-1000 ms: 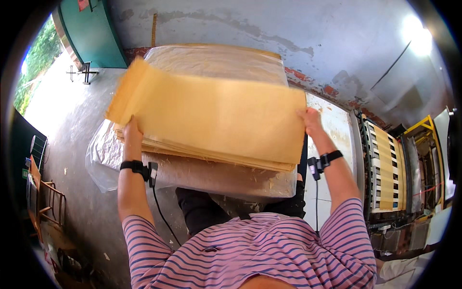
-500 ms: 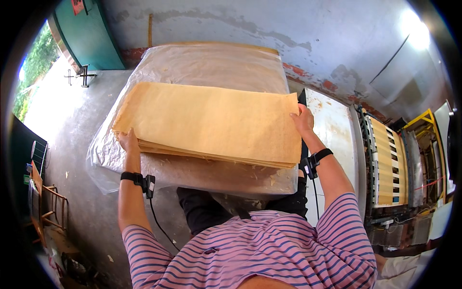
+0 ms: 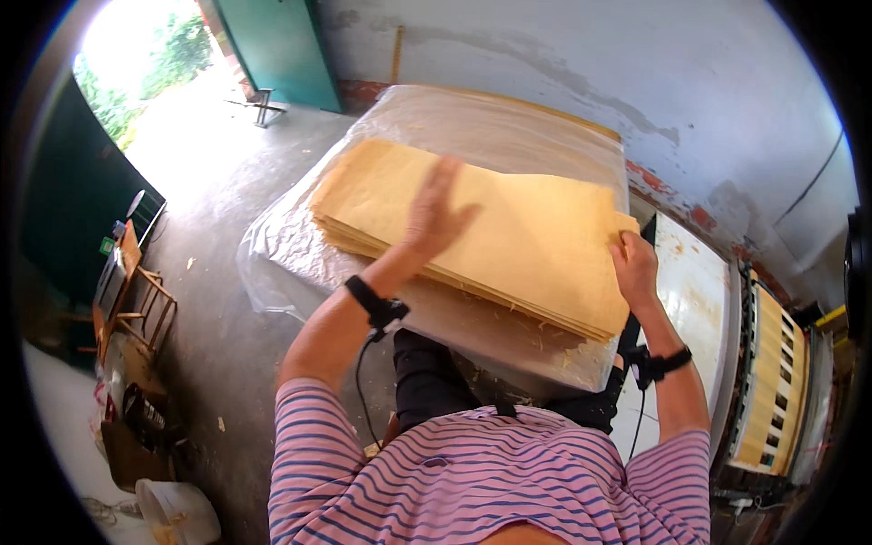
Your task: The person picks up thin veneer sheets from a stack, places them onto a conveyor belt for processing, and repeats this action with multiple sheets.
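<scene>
A stack of thin, tan wood veneer sheets (image 3: 536, 232) lies on a broad block wrapped in clear plastic (image 3: 490, 109). My left hand (image 3: 438, 213) is over the top sheet, its fingers stretched out and slightly blurred; whether the palm touches the wood I cannot tell. At the stack's right end, my right hand (image 3: 639, 268) has its fingers closed on the edge of the veneer sheets. A small corner of veneer sticks out beyond the top sheet beside those fingers. Along the near side the sheet edges look ragged and layered.
A white-topped table (image 3: 681, 300) stands to the right, with a slatted frame (image 3: 772, 377) beyond it. At the left are a wooden chair (image 3: 150, 304), a white bucket (image 3: 180, 510) and a green door (image 3: 280, 54). A stained wall (image 3: 545, 41) closes off the back.
My left hand has left the stack's near left corner and moved inward over the top sheet, opening out. My right hand stays at the right end. The view has swung leftward.
</scene>
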Demonstrator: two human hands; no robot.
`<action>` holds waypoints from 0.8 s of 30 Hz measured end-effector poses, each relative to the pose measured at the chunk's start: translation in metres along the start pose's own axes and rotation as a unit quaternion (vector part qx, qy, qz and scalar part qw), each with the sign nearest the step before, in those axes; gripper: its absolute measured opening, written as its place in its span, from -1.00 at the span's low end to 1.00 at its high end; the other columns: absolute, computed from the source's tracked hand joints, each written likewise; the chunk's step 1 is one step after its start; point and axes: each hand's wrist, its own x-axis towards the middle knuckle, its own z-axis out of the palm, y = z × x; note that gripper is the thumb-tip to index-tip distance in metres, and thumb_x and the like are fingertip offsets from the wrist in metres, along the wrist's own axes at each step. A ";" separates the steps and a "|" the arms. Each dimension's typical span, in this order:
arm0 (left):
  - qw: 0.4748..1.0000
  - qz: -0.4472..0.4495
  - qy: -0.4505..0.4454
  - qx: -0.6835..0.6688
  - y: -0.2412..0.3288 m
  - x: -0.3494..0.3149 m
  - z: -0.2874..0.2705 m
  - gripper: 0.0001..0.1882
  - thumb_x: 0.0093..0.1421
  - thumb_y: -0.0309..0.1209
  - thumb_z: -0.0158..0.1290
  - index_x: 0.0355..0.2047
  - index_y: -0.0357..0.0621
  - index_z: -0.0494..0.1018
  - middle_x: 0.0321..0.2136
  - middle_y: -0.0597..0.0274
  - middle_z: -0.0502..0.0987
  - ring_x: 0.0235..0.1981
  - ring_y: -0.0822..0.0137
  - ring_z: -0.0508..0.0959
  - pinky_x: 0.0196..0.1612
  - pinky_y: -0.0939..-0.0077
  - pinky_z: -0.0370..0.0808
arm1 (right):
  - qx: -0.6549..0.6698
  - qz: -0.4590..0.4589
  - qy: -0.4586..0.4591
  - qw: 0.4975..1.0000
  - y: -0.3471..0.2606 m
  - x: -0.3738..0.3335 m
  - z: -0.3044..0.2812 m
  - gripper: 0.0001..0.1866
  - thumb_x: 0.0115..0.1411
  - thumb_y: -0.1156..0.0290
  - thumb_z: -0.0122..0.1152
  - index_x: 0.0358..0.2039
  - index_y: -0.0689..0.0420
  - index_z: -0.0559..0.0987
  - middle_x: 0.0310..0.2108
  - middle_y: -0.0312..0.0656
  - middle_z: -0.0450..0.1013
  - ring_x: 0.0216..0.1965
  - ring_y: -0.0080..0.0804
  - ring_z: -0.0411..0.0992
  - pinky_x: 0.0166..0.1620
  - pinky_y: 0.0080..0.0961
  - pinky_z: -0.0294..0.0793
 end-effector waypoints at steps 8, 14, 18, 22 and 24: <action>0.957 0.251 -0.147 0.001 0.083 0.017 -0.008 -0.53 -0.20 -0.36 0.14 -0.21 -0.13 0.33 -0.25 0.06 0.37 -0.16 0.08 0.32 -0.13 0.36 0.27 | 0.107 -0.250 0.010 0.962 -0.069 -0.039 -0.101 -0.81 -0.25 0.68 0.07 -0.55 0.16 0.41 -0.52 -0.21 0.38 -0.40 -0.30 0.37 -0.14 -0.25 0.26; 0.899 0.160 -0.375 -0.159 0.147 0.033 -0.006 -0.80 -0.20 -0.31 0.07 -0.75 -0.16 0.37 -0.72 0.10 0.38 -0.58 0.06 0.38 -0.50 0.30 0.31 | 0.251 0.061 0.018 0.966 -0.010 -0.058 -0.137 -0.88 -0.11 0.72 0.04 -0.52 0.24 0.42 -0.53 -0.27 0.37 -0.43 -0.55 0.32 -0.26 -0.61 0.27; 0.863 0.158 -0.416 -0.240 0.183 0.066 0.004 -0.85 -0.15 -0.39 0.06 -0.68 -0.21 0.41 -0.73 0.15 0.41 -0.66 0.28 0.41 -0.55 0.44 0.33 | 0.387 0.199 -0.016 0.900 0.046 -0.063 -0.157 -0.93 0.03 0.54 0.00 -0.43 0.21 0.42 -0.52 -0.40 0.33 -0.46 -0.68 0.26 -0.37 -0.74 0.24; 0.893 0.073 -0.337 -0.288 0.172 0.113 0.005 -0.87 -0.14 -0.44 0.02 -0.68 -0.26 0.42 -0.76 0.19 0.41 -0.64 0.60 0.35 -0.57 0.55 0.34 | 0.614 0.276 0.060 0.737 0.074 -0.066 -0.153 -0.74 0.06 0.31 0.01 -0.27 0.18 0.41 -0.44 -0.32 0.41 -0.43 -0.60 0.37 -0.38 -0.74 0.33; 0.892 0.010 -0.244 -0.380 0.156 0.137 -0.012 -0.87 -0.04 -0.43 -0.01 -0.55 -0.25 0.44 -0.67 0.27 0.46 -0.58 0.55 0.41 -0.54 0.61 0.36 | 0.600 0.334 0.084 0.722 0.117 -0.097 -0.138 -0.61 0.07 0.18 -0.03 -0.15 0.16 0.35 -0.31 -0.26 0.39 -0.32 -0.50 0.36 -0.31 -0.63 0.34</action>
